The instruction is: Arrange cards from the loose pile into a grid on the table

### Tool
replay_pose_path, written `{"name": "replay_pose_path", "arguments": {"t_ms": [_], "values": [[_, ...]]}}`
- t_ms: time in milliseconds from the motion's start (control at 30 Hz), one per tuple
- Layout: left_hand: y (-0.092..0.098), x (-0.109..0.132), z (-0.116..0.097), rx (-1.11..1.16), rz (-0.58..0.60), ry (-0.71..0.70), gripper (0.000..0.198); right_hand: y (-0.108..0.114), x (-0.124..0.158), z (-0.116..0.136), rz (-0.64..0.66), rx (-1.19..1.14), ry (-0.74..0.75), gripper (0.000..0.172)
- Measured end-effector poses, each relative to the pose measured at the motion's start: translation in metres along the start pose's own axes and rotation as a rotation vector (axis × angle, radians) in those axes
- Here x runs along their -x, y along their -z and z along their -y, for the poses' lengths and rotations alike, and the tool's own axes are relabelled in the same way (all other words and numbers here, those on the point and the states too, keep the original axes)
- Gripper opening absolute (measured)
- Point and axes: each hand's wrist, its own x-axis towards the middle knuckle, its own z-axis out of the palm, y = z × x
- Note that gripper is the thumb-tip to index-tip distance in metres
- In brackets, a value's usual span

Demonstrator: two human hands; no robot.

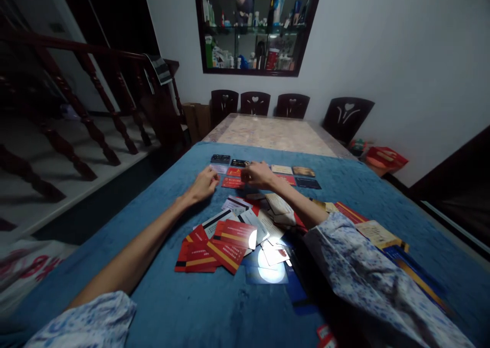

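My left hand [205,183] rests on the cloth at the left end of the laid-out cards, loosely curled with nothing seen in it. Beside its fingertips lies a pale lilac card [219,169]. My right hand [257,175] is over the middle of these rows, fingers bent and closed downward; whatever they hold is hidden. Around it lie a black card [239,163], a red card [233,183], a cream card [282,169] and a dark blue card [308,183]. Nearer to me spreads a loose pile of red cards [202,253], white cards [218,220] and blue cards [264,275].
A blue cloth [153,281] covers the near part of the long table [264,131]. More cards and booklets [377,233] lie by my right sleeve. A bright light spot falls on the pile. Chairs [255,103] stand at the far end; a wooden railing [95,118] runs left.
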Motion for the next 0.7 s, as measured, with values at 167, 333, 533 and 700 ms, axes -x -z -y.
{"name": "replay_pose_path", "arguments": {"t_ms": [167, 333, 533, 700], "values": [[-0.006, 0.017, -0.014, 0.032, 0.019, -0.052, 0.009, -0.004, 0.015, 0.009, 0.01, -0.042, 0.071, 0.024], [-0.009, 0.029, -0.031, 0.044, 0.038, -0.089, 0.01, -0.014, 0.024, 0.016, -0.019, -0.094, 0.122, 0.026], [-0.011, 0.036, -0.039, 0.038, 0.032, -0.12, 0.015, -0.033, 0.026, 0.02, -0.069, -0.188, 0.286, 0.032], [-0.011, 0.038, -0.037, 0.031, -0.02, -0.102, 0.014, -0.045, 0.022, 0.024, -0.035, -0.196, 0.325, 0.042]]}}
